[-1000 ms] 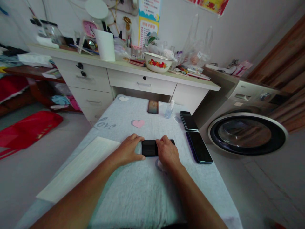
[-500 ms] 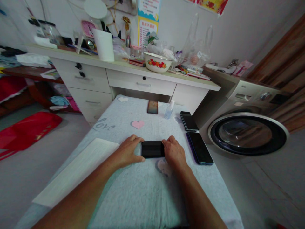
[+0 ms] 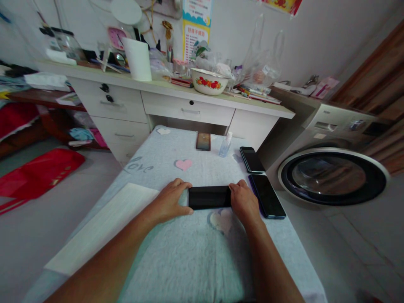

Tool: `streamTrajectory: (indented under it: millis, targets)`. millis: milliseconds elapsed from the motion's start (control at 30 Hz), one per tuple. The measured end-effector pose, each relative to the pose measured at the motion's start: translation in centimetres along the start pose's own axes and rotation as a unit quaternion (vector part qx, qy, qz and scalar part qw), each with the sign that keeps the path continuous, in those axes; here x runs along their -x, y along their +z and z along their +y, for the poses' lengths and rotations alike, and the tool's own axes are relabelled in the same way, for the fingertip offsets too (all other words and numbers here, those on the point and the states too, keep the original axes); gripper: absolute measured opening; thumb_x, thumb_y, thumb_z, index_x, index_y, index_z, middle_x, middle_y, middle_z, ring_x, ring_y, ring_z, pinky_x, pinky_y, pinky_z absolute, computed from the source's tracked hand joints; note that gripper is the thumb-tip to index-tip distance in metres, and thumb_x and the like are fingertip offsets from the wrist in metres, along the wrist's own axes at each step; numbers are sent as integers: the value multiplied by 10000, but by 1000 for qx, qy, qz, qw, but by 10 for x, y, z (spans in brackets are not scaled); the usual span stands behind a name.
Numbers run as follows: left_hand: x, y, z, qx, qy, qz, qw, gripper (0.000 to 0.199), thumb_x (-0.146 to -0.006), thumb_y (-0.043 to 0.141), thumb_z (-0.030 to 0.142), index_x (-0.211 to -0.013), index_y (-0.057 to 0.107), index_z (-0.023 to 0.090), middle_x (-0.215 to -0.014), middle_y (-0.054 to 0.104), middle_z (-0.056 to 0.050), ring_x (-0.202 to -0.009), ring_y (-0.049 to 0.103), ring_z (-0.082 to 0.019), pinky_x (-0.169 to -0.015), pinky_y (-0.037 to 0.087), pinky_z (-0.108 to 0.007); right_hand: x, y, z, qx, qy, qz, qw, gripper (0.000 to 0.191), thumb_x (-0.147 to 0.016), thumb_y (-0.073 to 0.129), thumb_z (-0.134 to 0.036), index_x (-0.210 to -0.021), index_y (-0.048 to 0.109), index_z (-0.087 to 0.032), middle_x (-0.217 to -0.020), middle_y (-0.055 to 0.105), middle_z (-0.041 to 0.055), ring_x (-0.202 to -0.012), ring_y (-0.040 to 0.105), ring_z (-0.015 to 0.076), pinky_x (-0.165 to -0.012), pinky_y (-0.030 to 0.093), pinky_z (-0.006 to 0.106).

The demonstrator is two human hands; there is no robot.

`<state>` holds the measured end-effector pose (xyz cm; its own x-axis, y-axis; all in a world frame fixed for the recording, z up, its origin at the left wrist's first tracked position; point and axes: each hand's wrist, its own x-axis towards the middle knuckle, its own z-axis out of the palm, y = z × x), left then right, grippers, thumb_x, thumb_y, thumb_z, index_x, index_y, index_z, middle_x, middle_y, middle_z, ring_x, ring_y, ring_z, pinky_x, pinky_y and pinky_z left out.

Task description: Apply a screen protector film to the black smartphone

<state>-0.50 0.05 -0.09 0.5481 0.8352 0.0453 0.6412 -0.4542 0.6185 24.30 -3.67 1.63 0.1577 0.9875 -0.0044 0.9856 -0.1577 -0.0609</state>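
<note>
A black phone lies sideways on the cloth-covered table between my hands. My left hand grips its left end, thumb at the lower corner and fingers at the upper one. At the right end, my right hand has its fingers closed on the edge. Two more dark phones rest to the right, one nearer and one farther. Beyond the held phone are a small clear spray bottle and a small brown card-like item.
A long whitish strip lies along the table's left side. Behind stands a white desk carrying a flowered bowl and a paper roll. A washing machine is at the right, a red bag on the floor at left.
My right hand has moved right along the phone to its right end, so more of the black screen shows. My left hand has kept its place at the left end.
</note>
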Motion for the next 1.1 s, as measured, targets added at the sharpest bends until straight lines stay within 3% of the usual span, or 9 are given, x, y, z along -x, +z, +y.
streamTrajectory:
  millis: [300,700,867,1100]
  targets:
    - [0,2,-3,-2,0,6,1000,636,-584,718,403,-1159,492,253,-1082,500,-52,-1027,506,-249,-890,423,-366,4,5,-18,-2,-37,0,999,328,-950,286,-280,-937,607,-218,-966,529,67,-786,525,168,-588,324,260]
    - [0,2,-1,-3,3,6,1000,615,-591,707,393,-1152,502,248,-1080,498,-50,-1019,508,-243,-887,419,-362,16,5,-49,-29,-175,-3,984,280,-930,332,-230,-973,609,-234,-980,526,48,-847,506,171,-675,365,265]
    - [-1,3,-3,-6,10,9,1000,624,-592,710,403,-1156,498,243,-1088,489,-55,-1025,505,-241,-891,415,-361,11,4,-35,-24,-144,-3,989,291,-915,351,-206,-1039,608,-260,-990,523,46,-851,498,173,-662,347,261]
    - [-2,4,-6,-7,12,8,1000,635,-589,709,413,-1160,491,242,-1080,491,-53,-1025,510,-242,-889,419,-357,3,4,-8,-12,-65,28,997,337,-951,302,-298,-925,632,-237,-941,527,49,-771,514,156,-612,313,258]
